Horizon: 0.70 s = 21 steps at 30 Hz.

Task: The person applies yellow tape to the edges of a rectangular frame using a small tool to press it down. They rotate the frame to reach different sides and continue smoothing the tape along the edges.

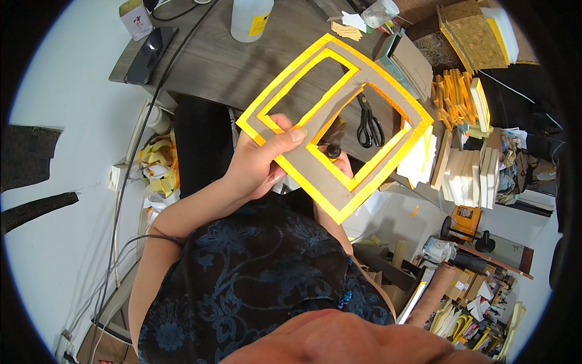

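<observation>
My left hand (pixel 266 157) pinches a grey board frame (pixel 298 166) with two rectangular openings, thumb on top and fingers through one opening and underneath. Bright yellow strips edge the frame's outer rim and both openings. My right hand (pixel 344 164) is partly hidden below the frame and shows through the larger opening. Its fingers are closed around a black-ended tool (pixel 333 151) that looks like a brush with dark bristles; most of it is covered. Through that same opening I see black-handled scissors (pixel 370 129) lying on the dark wooden table (pixel 204 63).
A translucent bottle (pixel 248 20) and a black phone (pixel 151 54) are at the table's far left. Stacked yellow-edged pieces (pixel 454 98), white blocks (pixel 464 175) and white sheets (pixel 418 157) crowd the right. A black cable (pixel 157 91) hangs across the left side.
</observation>
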Tool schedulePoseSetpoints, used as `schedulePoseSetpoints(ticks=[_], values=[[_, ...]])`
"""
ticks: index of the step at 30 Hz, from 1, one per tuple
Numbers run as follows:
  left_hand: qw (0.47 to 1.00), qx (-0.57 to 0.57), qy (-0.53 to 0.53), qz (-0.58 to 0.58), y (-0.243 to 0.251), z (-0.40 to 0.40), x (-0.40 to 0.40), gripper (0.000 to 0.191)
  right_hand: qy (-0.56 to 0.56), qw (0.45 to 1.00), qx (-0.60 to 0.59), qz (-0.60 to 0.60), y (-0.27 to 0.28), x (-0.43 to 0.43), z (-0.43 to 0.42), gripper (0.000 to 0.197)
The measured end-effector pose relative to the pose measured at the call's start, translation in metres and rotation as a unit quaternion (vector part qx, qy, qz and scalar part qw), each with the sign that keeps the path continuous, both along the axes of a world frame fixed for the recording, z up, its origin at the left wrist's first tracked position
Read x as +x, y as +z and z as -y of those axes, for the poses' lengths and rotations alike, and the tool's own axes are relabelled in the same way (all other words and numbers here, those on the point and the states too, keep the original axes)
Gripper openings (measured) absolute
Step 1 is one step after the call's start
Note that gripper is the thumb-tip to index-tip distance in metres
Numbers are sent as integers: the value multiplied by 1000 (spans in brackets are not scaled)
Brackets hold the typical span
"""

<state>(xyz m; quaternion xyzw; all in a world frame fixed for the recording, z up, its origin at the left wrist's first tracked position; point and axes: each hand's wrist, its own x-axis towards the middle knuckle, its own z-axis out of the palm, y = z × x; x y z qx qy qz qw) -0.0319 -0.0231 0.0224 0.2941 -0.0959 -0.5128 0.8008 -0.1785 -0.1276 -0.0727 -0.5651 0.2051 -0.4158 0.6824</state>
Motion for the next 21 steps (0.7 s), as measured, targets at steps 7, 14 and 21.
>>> schedulePoseSetpoints(ticks=[7,14,21], values=[[999,-17,-37,-27,-1,-1,0,15,-24,997,-58,-51,4,4,-13,41],[998,-19,-47,-23,4,-3,1,17,28,999,30,-6,14,4,-15,30],[984,110,23,139,10,-19,2,16,76,996,-10,38,31,10,-9,29]])
